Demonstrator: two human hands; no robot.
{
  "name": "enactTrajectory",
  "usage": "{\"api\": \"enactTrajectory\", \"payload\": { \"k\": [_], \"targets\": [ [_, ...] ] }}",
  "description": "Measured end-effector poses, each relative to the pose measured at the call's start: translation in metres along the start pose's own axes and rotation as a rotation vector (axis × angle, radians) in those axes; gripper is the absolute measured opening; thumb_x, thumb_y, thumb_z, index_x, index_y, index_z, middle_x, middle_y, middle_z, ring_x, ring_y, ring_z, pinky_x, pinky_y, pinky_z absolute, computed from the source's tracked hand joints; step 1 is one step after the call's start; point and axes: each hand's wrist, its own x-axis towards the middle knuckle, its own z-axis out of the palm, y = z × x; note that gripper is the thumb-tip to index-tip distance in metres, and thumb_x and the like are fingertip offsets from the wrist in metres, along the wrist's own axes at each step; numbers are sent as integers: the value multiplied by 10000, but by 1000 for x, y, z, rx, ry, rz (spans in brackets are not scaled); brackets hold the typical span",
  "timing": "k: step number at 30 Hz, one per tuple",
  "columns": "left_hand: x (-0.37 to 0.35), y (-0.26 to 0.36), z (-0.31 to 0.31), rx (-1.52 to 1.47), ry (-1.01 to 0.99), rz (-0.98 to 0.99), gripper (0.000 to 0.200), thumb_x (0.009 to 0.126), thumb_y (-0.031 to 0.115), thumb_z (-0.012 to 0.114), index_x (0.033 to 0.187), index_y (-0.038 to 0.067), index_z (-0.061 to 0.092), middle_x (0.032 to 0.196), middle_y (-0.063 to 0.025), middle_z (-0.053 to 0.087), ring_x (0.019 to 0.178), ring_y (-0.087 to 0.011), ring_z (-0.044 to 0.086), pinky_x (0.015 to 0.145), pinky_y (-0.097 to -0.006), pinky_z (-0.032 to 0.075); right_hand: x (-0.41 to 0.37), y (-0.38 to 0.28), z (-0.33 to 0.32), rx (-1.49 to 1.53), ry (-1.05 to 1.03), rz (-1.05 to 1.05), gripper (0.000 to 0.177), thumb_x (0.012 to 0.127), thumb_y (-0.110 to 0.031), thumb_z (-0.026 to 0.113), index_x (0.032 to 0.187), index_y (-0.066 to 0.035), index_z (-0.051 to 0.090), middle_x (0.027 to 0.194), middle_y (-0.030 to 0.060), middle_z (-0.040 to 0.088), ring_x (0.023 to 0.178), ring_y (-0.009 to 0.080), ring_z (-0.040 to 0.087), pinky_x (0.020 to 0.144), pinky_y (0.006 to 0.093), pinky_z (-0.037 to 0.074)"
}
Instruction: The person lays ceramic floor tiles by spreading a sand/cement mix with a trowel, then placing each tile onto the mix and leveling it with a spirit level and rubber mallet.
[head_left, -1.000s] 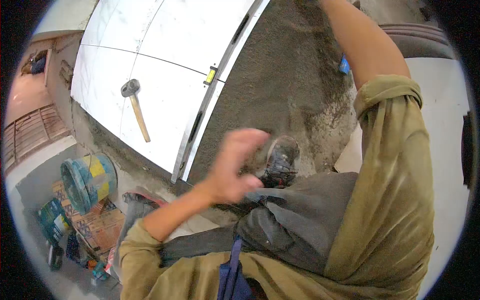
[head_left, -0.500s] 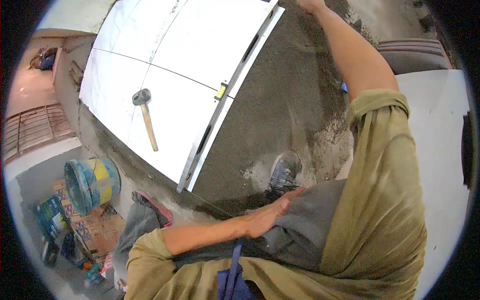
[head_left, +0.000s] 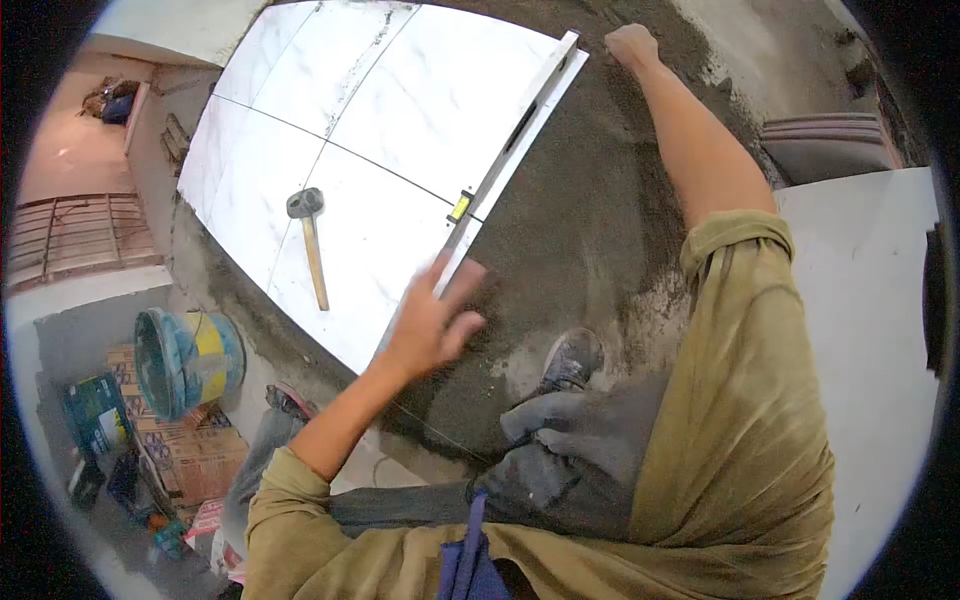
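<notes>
My left hand (head_left: pixel 430 322) is over the near end of a long metal spirit level (head_left: pixel 520 135), its fingers spread and slightly blurred; whether it touches the level cannot be made out. The level lies along the right edge of white marbled tiles (head_left: pixel 420 90), with a yellow vial near its middle. A rubber mallet (head_left: pixel 311 245) with a wooden handle rests on the tiles. Beyond the level's far end, my right hand (head_left: pixel 632 46) is down by the grey mortar bed (head_left: pixel 600 200), its fingers curled, and anything inside is hidden.
A blue bucket with a yellow band (head_left: pixel 190 362) stands at the left above cardboard boxes (head_left: pixel 195 455). My shoe (head_left: pixel 573 358) is on the mortar near the centre. A stack of grey pieces (head_left: pixel 825 145) and a large pale panel (head_left: pixel 860 300) are at the right.
My left hand has moved from my thigh up and left to the level, with its fingers now apart. The tiles and mallet appear slightly lower and further right, and my right hand shows more fully.
</notes>
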Motion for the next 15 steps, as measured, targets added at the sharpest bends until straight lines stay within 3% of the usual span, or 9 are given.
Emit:
{"api": "enactTrajectory", "payload": {
  "k": [2, 3, 5, 6, 8, 9, 11, 13, 15],
  "targets": [
    [-17, -40, 15, 50, 198, -239, 838, 829, 323, 762, 1466, -35, 351, 1332, -277, 489, 1214, -440, 499, 1006, -488, 425, 0, 12, -3, 49, -226, 23, 485, 814, -381, 614, 1027, 44, 710, 1103, 255, 688, 1076, 427, 650, 942, 460, 516],
    [-24, -51, 17, 50, 200, -232, 838, 829, 323, 762, 1466, -35, 351, 1332, -277, 489, 1214, -440, 499, 1006, -488, 425, -1, 16, 4, 47, -222, 28, 485, 814, -381, 614, 1027, 44, 710, 1103, 255, 688, 1076, 427, 650, 942, 460, 516],
    [-36, -62, 24, 25, 96, -372, 933, 811, 319, 784, 1492, -54, 267, 1318, -288, 489, 1212, -438, 499, 1019, -474, 418, 0, 22, 19, 210, -9, 129, 461, 797, -354, 651, 1011, 50, 712, 1084, 267, 691, 1056, 417, 663, 942, 448, 520],
    [-40, -62, 30, 24, 100, -371, 933, 811, 319, 784, 1492, -54, 267, 1318, -288, 489, 1212, -438, 499, 1019, -474, 418, -3, 18, 11, 208, -6, 127, 461, 797, -354, 651, 1011, 50, 712, 1084, 267, 691, 1056, 417, 663, 942, 448, 520],
    [-47, -61, 39, -131, -2, -553, 939, 811, 320, 786, 1490, -63, 264, 1311, -282, 495, 1198, -419, 506, 1008, -467, 421, -14, 5, -12, 429, 9, 360, 426, 778, -307, 682, 998, 57, 715, 1073, 284, 689, 1057, 400, 669, 937, 433, 526],
    [-48, -60, 44, -112, -27, -566, 951, 804, 321, 791, 1496, -58, 259, 1268, -271, 515, 1143, -402, 527, 965, -463, 436, -8, 9, -3, 426, 15, 362, 426, 778, -307, 682, 998, 57, 715, 1073, 284, 689, 1057, 400, 669, 937, 433, 526],
    [-52, -60, 52, -39, 32, -502, 940, 804, 317, 791, 1490, -60, 271, 1236, -257, 524, 1107, -393, 534, 936, -462, 440, 6, 20, 29, 97, 23, 250, 244, 763, -146, 636, 957, -72, 765, 1016, 162, 726, 969, 352, 701, 749, 420, 597],
    [-49, -60, 54, 34, 92, -439, 929, 803, 314, 790, 1484, -62, 282, 1205, -243, 532, 1070, -384, 541, 907, -460, 444, -2, 11, 8, 190, -1, 309, 234, 773, -139, 627, 954, -70, 759, 1000, 146, 730, 973, 352, 699, 736, 422, 594],
    [-45, -61, 51, 59, 61, -493, 809, 818, 314, 774, 1433, -47, 390, 1102, -197, 560, 989, -369, 557, 859, -458, 453, -3, 10, 8, 289, -23, 368, 225, 784, -132, 618, 951, -69, 754, 983, 130, 733, 977, 353, 697, 723, 423, 590]
  ]
}}
